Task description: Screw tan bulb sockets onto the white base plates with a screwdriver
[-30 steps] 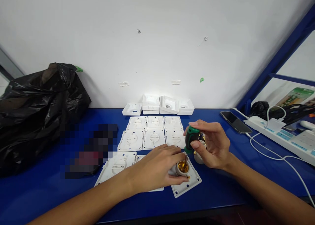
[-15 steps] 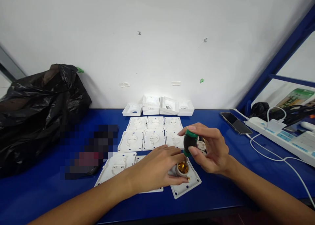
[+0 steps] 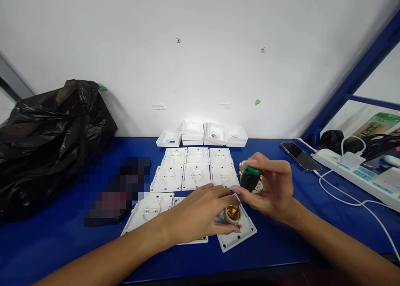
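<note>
One lamp socket [image 3: 233, 213] with a shiny gold inside is in the left hand [image 3: 203, 215]. The left thumb is on the near side, and the left fingers, close together, curl around the far side. The socket sits over a white square plate [image 3: 240, 238], near the front edge of the blue surface [image 3: 265, 252], with its open end up. A tiny gold bit [image 3: 240, 226] is on the plate next to the thumb.

The right hand [image 3: 271, 190] pinches a green and black screwdriver [image 3: 250, 179] between its thumb and fingers. The screwdriver leans, and its thin metal end goes down into the socket. Some round pieces [image 3: 259, 187] are partly hidden behind the right hand.

Farther back lie six white plates [image 3: 196, 181] in two rows, with white boxes [image 3: 193, 128] behind them by the wall [image 3: 203, 69]. A big black bag [image 3: 59, 140] is on the left. On the right, a phone [image 3: 300, 156] lies near a power strip [image 3: 336, 165].
</note>
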Available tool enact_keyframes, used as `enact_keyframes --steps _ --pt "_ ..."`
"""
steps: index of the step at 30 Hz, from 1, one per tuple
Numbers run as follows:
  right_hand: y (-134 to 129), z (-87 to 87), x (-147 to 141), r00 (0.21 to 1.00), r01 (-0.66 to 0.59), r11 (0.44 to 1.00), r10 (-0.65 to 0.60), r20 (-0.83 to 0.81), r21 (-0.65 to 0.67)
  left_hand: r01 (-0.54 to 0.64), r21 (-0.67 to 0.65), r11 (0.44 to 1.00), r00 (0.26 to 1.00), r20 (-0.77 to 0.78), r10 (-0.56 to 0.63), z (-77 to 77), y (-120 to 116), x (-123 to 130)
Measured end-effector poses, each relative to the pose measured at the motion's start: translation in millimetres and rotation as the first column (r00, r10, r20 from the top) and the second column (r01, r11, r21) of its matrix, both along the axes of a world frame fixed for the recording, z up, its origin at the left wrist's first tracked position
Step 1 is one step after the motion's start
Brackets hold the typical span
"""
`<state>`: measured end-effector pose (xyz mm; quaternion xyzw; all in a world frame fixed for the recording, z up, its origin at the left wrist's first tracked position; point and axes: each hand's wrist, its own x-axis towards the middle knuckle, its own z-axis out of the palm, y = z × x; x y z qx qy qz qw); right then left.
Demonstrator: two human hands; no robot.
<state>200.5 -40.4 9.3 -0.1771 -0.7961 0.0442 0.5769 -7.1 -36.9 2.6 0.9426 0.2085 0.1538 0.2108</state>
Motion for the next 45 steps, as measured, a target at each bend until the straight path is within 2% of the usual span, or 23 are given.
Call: enact_keyframes --steps 4,11,17,23,25,28,31,35,38,42,45 --pt "0.2 2.2 0.2 0.996 -0.074 0.997 0.075 0.051 -0.025 0.004 -0.007 1.0 1.0 -0.011 -0.004 1.0 0.0 0.4" --pt "2.2 -3.7 2.7 0.998 0.048 0.998 -0.05 0.034 0.037 -0.003 -0.015 1.0 1.0 -0.01 0.003 2.5 -0.1 0.5" --pt "0.6 2.1 2.4 0.987 -0.07 0.995 0.079 0.142 -0.068 0.002 -0.03 1.0 1.0 -0.001 -0.002 1.8 0.1 0.7" --pt "-0.1 1.2 0.6 0.995 0.041 0.998 -0.044 0.089 0.037 0.008 -0.019 1.0 1.0 -0.006 -0.008 0.9 0.1 0.6" --pt "0.4 2.8 0.9 0.995 0.0 0.998 -0.005 0.095 0.056 0.002 -0.023 1.0 1.0 -0.008 -0.002 1.1 0.2 0.8" --pt "0.1 5.8 1.8 0.991 -0.07 0.998 0.07 0.11 -0.005 0.005 -0.017 1.0 1.0 -0.02 -0.005 1.1 0.4 1.0" --pt "-0.7 3.5 1.8 0.997 -0.016 0.999 0.018 0.078 -0.032 0.013 -0.01 1.0 1.0 -0.027 -0.014 0.6 0.6 0.7" --pt "-0.3 -1.3 0.4 0.998 0.046 0.998 -0.047 0.033 0.046 -0.007 -0.01 1.0 1.0 -0.007 0.007 -0.7 0.3 -0.2" --pt "0.5 1.4 0.7 0.999 0.009 0.998 -0.012 0.041 0.067 -0.02 -0.021 1.0 1.0 0.003 0.02 -0.9 0.0 -0.4" --pt "0.3 5.5 2.8 0.995 -0.077 0.997 0.078 0.06 -0.022 -0.001 -0.038 0.999 1.0 -0.021 0.001 1.0 0.1 0.3" --pt "0.4 2.7 4.0 0.999 -0.023 0.999 0.024 0.036 -0.027 0.008 -0.042 0.999 1.0 -0.024 -0.009 2.1 0.4 0.5"
